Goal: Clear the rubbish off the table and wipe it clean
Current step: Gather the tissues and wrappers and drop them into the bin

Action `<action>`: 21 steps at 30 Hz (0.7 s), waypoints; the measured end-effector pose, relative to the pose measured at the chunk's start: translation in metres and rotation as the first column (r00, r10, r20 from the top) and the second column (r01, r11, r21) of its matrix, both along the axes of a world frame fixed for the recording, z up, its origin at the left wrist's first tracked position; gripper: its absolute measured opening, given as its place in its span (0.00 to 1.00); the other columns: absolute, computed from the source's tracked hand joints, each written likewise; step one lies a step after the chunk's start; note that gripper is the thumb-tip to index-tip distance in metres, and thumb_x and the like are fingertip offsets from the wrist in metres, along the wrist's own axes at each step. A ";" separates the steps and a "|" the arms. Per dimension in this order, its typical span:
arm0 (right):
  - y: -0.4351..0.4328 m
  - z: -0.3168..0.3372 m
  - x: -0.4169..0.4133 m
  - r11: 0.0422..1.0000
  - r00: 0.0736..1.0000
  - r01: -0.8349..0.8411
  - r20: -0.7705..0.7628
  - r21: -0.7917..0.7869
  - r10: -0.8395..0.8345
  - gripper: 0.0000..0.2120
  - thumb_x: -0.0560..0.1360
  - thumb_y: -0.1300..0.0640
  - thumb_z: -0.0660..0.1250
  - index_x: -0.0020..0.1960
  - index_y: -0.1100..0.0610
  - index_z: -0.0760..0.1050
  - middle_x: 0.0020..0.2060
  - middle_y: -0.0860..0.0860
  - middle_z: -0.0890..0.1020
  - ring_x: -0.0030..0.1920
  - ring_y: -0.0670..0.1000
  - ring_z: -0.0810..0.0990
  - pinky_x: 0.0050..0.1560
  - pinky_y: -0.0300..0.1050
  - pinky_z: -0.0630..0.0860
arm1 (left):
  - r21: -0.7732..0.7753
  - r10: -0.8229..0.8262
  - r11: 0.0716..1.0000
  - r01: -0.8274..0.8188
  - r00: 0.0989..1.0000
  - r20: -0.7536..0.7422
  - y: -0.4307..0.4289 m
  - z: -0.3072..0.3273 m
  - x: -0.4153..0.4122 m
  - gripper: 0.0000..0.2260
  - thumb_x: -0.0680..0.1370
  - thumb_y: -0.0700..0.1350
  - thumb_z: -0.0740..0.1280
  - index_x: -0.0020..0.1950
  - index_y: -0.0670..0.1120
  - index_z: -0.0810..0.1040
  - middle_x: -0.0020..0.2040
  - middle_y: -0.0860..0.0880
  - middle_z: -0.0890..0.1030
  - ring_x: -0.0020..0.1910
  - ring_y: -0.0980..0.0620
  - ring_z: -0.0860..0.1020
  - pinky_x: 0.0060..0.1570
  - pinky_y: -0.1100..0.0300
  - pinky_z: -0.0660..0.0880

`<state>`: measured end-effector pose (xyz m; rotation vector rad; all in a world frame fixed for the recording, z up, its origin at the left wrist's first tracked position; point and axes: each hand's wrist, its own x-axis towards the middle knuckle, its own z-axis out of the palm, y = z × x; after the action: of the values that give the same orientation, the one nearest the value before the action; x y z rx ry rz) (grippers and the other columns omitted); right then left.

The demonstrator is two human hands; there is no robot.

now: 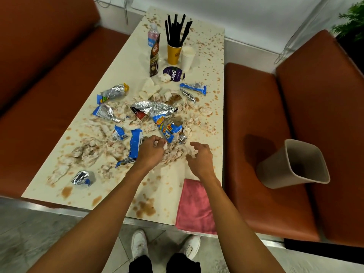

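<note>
At the frame's top edge the surface [206, 56] is cut off. The plant [352, 20], upper right, is blurred and cropped. Small print on the brown pouch [154, 56] is unreadable.

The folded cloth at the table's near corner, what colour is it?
Pink cloth, plain; head view.

Both arms bare, no sleeves/watch; white lace-up sneakers [139, 244] w/ brownish specks, black trousers [164, 264] at btm edge.
</note>
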<state>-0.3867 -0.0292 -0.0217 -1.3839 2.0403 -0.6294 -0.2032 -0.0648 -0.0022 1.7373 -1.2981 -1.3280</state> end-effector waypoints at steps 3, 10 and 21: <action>-0.005 -0.005 0.004 0.992 0.990 -0.121 -0.069 0.020 0.122 0.26 0.76 0.60 0.77 0.73 0.55 0.77 0.64 0.59 0.75 0.66 0.61 0.74 0.68 0.44 0.67 | 0.007 0.013 1.000 -0.013 1.000 0.008 0.000 -0.001 0.002 0.07 0.84 0.51 0.65 0.49 0.53 0.80 0.54 0.45 0.83 0.52 0.45 0.84 0.51 0.50 0.79; -0.004 -0.008 0.007 0.995 0.990 -0.102 -0.096 0.005 0.102 0.13 0.77 0.70 0.68 0.58 0.60 0.85 0.56 0.57 0.82 0.54 0.57 0.82 0.55 0.41 0.78 | 0.008 0.007 1.000 -0.007 1.000 0.014 -0.002 -0.003 0.009 0.04 0.84 0.49 0.68 0.52 0.51 0.80 0.52 0.51 0.81 0.44 0.50 0.82 0.40 0.57 0.77; -0.012 -0.012 0.028 0.994 0.993 -0.104 -0.049 0.033 0.105 0.25 0.75 0.47 0.77 0.69 0.54 0.79 0.63 0.56 0.71 0.65 0.57 0.68 0.68 0.48 0.66 | -0.028 0.026 0.999 -0.025 1.000 0.015 0.001 -0.001 0.013 0.05 0.85 0.45 0.66 0.58 0.47 0.81 0.44 0.61 0.76 0.36 0.57 0.78 0.31 0.67 0.71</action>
<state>-0.3586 -0.0408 -0.0340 -1.4922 1.9937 -0.5210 -0.1905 -0.0639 -0.0034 1.7428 -1.2930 -1.2783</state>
